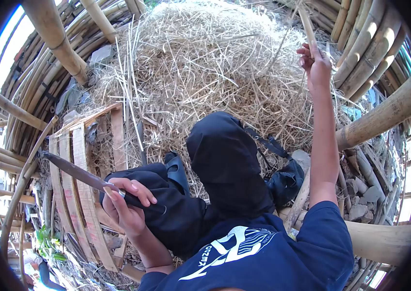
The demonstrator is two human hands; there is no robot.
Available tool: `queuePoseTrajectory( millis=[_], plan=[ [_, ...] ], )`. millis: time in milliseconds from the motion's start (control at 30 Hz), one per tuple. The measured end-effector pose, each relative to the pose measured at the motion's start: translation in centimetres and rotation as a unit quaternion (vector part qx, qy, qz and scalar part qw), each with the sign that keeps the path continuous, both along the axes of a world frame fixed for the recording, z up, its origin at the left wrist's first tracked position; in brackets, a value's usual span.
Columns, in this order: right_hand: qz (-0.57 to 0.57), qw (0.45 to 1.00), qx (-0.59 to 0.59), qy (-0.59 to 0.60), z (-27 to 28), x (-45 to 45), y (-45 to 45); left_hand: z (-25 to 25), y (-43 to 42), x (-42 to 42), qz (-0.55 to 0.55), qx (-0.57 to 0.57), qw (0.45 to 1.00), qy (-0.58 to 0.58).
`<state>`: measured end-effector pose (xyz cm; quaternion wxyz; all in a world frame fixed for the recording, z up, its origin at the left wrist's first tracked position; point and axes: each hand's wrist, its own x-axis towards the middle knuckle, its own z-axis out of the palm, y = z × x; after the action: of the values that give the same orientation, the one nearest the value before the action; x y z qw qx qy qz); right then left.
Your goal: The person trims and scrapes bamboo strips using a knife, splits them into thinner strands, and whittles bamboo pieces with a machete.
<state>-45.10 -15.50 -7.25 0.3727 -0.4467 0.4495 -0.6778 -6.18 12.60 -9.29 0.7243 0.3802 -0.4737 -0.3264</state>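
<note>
Above the straw [200,68], we are pinching a bamboo strip [307,23] with our right hand [319,72] and curling our left hand's [128,213] fingers around the knife [76,171] (wisely, its tip is pointing away from us).

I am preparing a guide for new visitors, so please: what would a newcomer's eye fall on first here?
Probably the long dark blade in the left hand, pointing out over the wooden slats. Next come the wide spread of dry straw in front of the knees and the right hand, stretched far forward with a pale strip in its fingers.
</note>
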Motion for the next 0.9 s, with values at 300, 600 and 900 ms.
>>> queuePoseTrajectory(
  millis=[300,600,900],
  plan=[
    [0.002,0.999,-0.010,-0.033,-3.0,1.3,1.5,0.4,0.1,0.0,0.001,0.005,1.000,-0.007],
    [0.018,0.941,0.334,-0.059,-19.6,-0.5,2.7,0.0,0.3,0.4,-0.011,-0.013,1.000,0.013],
    [0.028,0.986,0.160,-0.044,-15.2,-1.2,1.4,-0.3,0.3,0.5,-0.015,0.002,1.000,0.004]
  ],
)
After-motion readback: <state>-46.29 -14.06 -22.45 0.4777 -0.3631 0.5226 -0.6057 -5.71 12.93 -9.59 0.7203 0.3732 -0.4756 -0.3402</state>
